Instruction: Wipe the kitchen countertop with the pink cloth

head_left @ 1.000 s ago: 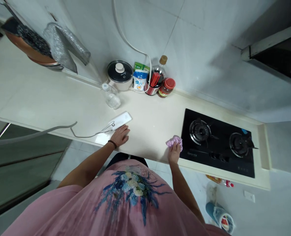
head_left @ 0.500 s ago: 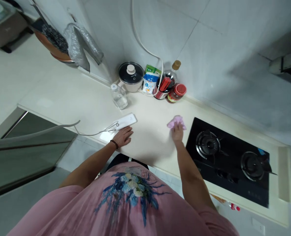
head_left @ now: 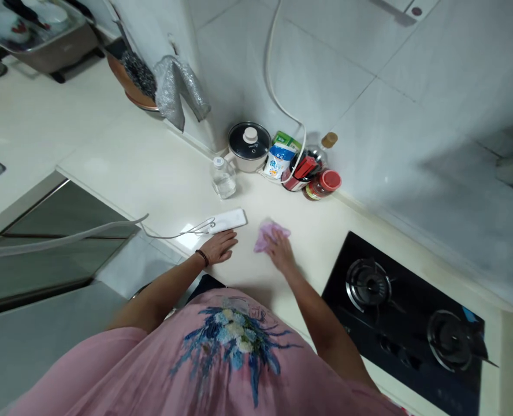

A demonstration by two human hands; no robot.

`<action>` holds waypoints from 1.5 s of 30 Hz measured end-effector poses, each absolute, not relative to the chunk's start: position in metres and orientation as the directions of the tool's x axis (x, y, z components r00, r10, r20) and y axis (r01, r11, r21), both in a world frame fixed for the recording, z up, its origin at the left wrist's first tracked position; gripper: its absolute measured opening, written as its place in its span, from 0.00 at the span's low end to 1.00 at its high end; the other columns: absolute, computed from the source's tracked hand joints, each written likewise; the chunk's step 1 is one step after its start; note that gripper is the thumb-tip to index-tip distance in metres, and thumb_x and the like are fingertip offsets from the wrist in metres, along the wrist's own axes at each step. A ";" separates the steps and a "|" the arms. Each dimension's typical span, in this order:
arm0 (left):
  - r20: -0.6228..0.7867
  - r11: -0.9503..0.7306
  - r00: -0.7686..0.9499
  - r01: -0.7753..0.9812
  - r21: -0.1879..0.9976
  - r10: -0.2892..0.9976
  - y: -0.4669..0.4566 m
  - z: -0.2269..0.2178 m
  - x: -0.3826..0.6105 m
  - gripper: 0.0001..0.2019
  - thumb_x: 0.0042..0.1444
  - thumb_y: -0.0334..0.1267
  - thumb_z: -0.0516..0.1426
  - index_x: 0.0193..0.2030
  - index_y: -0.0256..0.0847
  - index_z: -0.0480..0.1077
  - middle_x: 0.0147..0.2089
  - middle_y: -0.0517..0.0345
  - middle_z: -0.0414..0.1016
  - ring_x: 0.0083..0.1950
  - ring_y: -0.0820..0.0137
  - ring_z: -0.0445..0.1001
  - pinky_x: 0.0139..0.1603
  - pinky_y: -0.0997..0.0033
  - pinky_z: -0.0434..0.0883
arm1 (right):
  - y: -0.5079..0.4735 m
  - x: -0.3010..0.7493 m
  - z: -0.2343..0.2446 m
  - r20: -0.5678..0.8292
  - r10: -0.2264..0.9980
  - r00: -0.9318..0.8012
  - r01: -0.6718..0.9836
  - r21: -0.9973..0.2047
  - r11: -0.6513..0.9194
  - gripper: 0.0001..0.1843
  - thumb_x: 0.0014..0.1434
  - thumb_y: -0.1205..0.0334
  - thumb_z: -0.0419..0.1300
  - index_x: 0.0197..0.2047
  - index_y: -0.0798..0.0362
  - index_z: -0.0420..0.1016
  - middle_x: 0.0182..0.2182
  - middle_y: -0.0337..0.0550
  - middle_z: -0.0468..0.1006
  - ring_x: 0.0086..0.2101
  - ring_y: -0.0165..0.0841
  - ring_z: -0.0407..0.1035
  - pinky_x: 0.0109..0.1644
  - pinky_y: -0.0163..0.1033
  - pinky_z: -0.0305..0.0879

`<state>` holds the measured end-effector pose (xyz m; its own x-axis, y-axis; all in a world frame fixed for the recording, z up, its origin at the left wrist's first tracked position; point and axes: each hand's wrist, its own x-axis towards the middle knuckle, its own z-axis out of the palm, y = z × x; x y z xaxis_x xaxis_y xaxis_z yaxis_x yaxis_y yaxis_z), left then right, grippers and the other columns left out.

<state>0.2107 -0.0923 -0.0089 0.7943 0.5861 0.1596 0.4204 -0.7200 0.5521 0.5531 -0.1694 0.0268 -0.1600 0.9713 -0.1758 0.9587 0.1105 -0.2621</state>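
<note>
My right hand (head_left: 281, 252) presses a crumpled pink cloth (head_left: 266, 236) onto the cream countertop, fingers bent over it. Flat on the counter near its front edge lies my left hand (head_left: 220, 247), holding nothing, with a dark bead bracelet at the wrist. Its fingertips are at the lower edge of a long white case (head_left: 230, 220) that has a thin cable, possibly a power strip. Behind the case stands a clear glass bottle (head_left: 224, 180) with a white cap.
Against the wall stand a lidded electric pot (head_left: 248, 149), a blue-white pouch (head_left: 279, 162), and a red-lidded jar (head_left: 323, 185). A black gas stove (head_left: 406, 323) occupies the right. A white cord (head_left: 270, 75) hangs down the wall. Far left is a dish rack (head_left: 61, 52).
My right hand has slid the pink cloth left, away from the stove and closer to the white case. My left hand stays by the case. The camera view has shifted slightly.
</note>
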 end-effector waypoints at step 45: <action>0.156 -0.704 0.781 0.432 0.564 0.604 -0.095 -0.013 0.214 0.24 0.67 0.41 0.54 0.67 0.38 0.73 0.73 0.37 0.70 0.78 0.51 0.62 0.77 0.43 0.64 | -0.218 0.542 0.019 -0.157 0.982 -0.109 0.983 -0.165 0.082 0.35 0.75 0.51 0.46 0.81 0.45 0.52 0.81 0.53 0.48 0.79 0.50 0.38 0.77 0.63 0.44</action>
<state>0.2136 -0.0955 -0.0125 0.7813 0.6043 0.1560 0.4317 -0.7038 0.5641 0.5417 -0.2176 0.0193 -0.1088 0.9816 -0.1571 0.9828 0.0825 -0.1654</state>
